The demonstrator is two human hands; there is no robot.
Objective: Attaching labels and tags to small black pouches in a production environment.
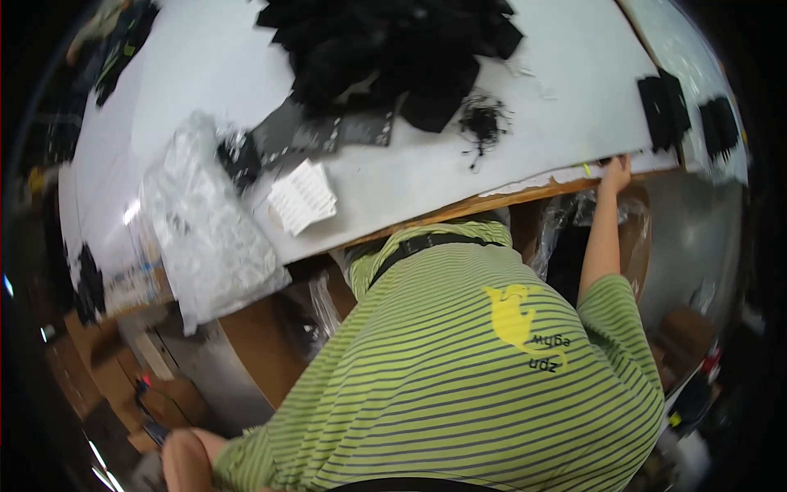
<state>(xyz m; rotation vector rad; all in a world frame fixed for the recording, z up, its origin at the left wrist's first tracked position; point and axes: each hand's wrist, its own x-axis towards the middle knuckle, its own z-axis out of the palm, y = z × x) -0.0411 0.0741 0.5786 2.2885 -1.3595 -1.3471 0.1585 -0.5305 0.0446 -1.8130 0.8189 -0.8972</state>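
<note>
My right hand (616,174) is at the table's front edge on the right, with its fingers curled closed. What they hold, if anything, is too small to make out. Just left of the hand, a small yellow-green item (587,170) lies at the edge, by a pale strip along the wood. My left arm (187,461) is bent at the lower left, and its hand is out of view. A large heap of black fabric pieces (385,49) covers the far middle of the table. In front of it lie a tangle of black threads (484,120) and flat dark grey packets (307,131).
A stack of white printed cards (303,198) and a bulging clear plastic bag (205,225) sit on the left of the white table (566,107). Folded black bundles (662,111) stand at the right. Below are cardboard boxes (258,344) with plastic liners.
</note>
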